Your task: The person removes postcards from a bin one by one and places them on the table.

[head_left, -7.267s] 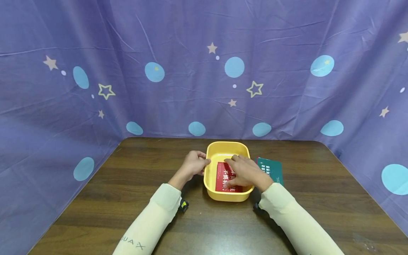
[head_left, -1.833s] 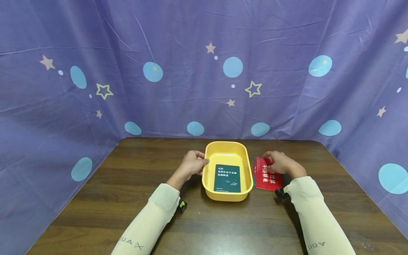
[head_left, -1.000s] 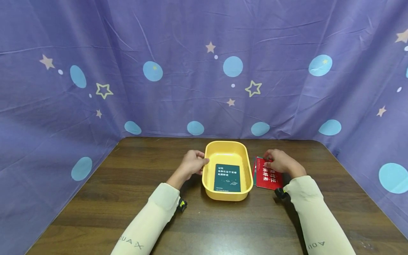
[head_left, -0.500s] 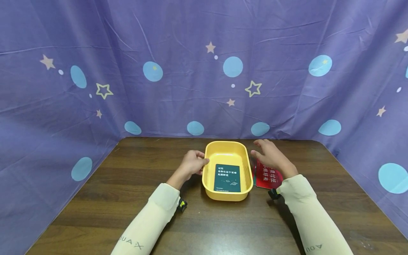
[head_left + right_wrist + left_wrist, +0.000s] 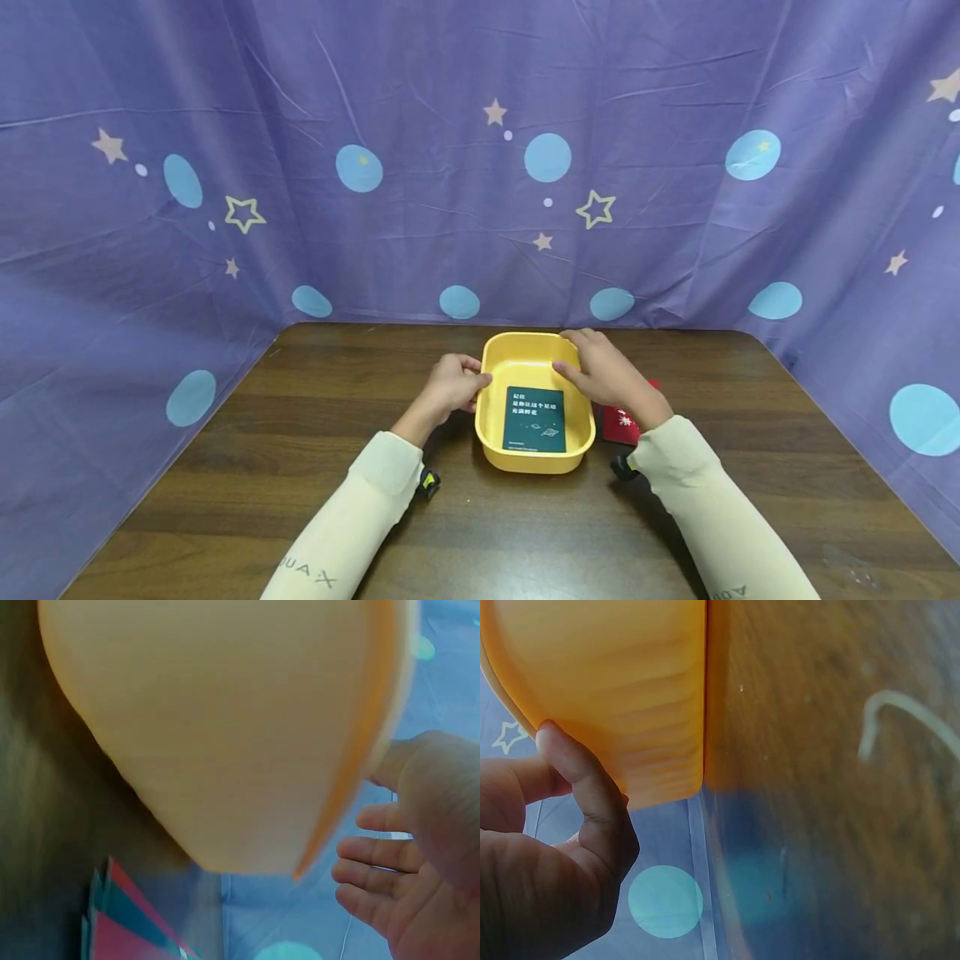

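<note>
A yellow plastic bin [image 5: 498, 454] stands mid-table, and a dark green notebook [image 5: 535, 418] with white lettering and planet drawings lies flat inside it. My left hand [image 5: 453, 383] pinches the bin's left rim; the left wrist view shows a fingertip against the bin wall [image 5: 645, 697]. With fingers extended and nothing in them, my right hand [image 5: 603, 371] reaches over the bin's right rim. Under its forearm, just right of the bin, a red notebook [image 5: 621, 427] is partly hidden. The right wrist view catches a stack of red and green notebooks [image 5: 124, 930] below the bin.
The wooden table [image 5: 337, 417] extends to both sides of the bin. Behind it hangs a purple curtain [image 5: 450, 167] with stars and blue dots. A small transparent scrap [image 5: 851, 567] lies near the right front.
The red notebook earlier in the bin now lies on the pile at right, uncovering the green one. My right hand released it and moved left over the bin; my left hand stayed.
</note>
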### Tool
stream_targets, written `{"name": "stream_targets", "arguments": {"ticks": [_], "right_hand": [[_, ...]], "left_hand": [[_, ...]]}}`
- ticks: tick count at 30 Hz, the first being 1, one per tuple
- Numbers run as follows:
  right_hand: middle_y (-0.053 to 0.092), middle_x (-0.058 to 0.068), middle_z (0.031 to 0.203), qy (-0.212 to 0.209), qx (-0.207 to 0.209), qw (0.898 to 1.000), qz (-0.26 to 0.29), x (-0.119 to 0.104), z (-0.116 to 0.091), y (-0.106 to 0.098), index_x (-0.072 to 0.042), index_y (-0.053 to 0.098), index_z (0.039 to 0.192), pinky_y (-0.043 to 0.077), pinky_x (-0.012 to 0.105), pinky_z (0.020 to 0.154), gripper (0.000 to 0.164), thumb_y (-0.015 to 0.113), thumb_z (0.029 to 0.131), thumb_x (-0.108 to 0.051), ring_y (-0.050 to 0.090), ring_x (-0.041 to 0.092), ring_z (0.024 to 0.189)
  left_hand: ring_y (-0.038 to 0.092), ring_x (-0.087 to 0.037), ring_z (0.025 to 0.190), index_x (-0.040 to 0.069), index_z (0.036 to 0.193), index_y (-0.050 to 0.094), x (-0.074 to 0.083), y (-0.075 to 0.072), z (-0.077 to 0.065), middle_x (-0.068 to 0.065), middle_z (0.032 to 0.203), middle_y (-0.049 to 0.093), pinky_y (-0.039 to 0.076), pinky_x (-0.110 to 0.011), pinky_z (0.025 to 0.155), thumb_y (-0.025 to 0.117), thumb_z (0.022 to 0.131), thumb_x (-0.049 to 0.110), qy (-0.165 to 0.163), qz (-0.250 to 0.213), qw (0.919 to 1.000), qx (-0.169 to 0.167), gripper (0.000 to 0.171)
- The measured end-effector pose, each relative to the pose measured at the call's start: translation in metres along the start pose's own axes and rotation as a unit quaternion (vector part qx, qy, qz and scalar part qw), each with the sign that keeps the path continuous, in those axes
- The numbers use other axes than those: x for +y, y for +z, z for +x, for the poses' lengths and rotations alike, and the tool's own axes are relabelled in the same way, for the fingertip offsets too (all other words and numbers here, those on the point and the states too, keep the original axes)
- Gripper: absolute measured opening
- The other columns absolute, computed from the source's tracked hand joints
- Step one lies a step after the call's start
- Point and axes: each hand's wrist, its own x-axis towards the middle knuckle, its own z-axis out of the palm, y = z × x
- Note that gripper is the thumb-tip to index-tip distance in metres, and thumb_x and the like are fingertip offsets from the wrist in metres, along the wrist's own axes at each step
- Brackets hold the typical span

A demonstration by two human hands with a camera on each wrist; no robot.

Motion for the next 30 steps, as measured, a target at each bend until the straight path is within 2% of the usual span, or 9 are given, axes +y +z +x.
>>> {"name": "stream_targets", "arguments": {"ticks": [7, 12, 15, 22, 30], "right_hand": [[0.05, 0.017, 0.137, -0.006, -0.055, 0.998, 0.006, -0.021, 0.003, 0.011, 0.0, 0.044, 0.142, 0.039, 0.048, 0.106, 0.071, 0.063, 0.093, -0.047, 0.045, 0.031, 0.126], [0.05, 0.015, 0.138, 0.006, -0.113, 0.994, 0.003, -0.029, 0.002, 0.019, -0.005, 0.041, 0.146, 0.041, 0.046, 0.105, 0.083, 0.067, 0.086, -0.056, 0.046, 0.027, 0.126], [0.051, 0.011, 0.138, 0.003, -0.134, 0.991, -0.013, -0.031, 0.001, 0.023, -0.007, 0.04, 0.147, 0.042, 0.044, 0.105, 0.088, 0.068, 0.082, -0.06, 0.047, 0.024, 0.126], [0.055, 0.007, 0.136, -0.021, -0.149, 0.987, -0.063, -0.033, -0.001, 0.029, -0.007, 0.041, 0.147, 0.044, 0.042, 0.102, 0.095, 0.066, 0.078, -0.068, 0.051, 0.021, 0.122], [0.06, 0.006, 0.13, -0.032, -0.184, 0.973, -0.135, -0.035, -0.003, 0.033, -0.009, 0.044, 0.145, 0.039, 0.044, 0.105, 0.101, 0.058, 0.075, -0.08, 0.054, 0.02, 0.117]], "left_hand": [[0.055, -0.013, 0.05, -0.009, 0.117, 0.056, 0.0, 0.0, -0.001, -0.017, 0.081, 0.062, 0.056, -0.029, 0.046, 0.065, 0.091, 0.007, 0.005, -0.006, 1.0, -0.001, 0.031], [0.056, -0.013, 0.052, -0.01, 0.12, 0.055, 0.001, 0.0, -0.001, -0.017, 0.082, 0.062, 0.057, -0.03, 0.048, 0.065, 0.092, 0.007, 0.004, -0.001, 1.0, -0.004, 0.035], [0.057, -0.014, 0.053, -0.01, 0.12, 0.055, 0.001, 0.0, -0.001, -0.018, 0.084, 0.064, 0.058, -0.029, 0.049, 0.064, 0.092, 0.008, 0.006, -0.002, 1.0, -0.007, 0.035], [0.056, -0.012, 0.051, -0.007, 0.115, 0.056, 0.0, -0.001, 0.0, -0.017, 0.083, 0.065, 0.056, -0.028, 0.047, 0.064, 0.092, 0.008, 0.006, -0.004, 0.9999, -0.007, 0.029], [0.056, -0.012, 0.051, -0.007, 0.113, 0.057, 0.0, -0.001, -0.002, -0.017, 0.083, 0.065, 0.057, -0.029, 0.047, 0.064, 0.092, 0.008, 0.011, -0.004, 0.9999, -0.008, 0.027]]}}
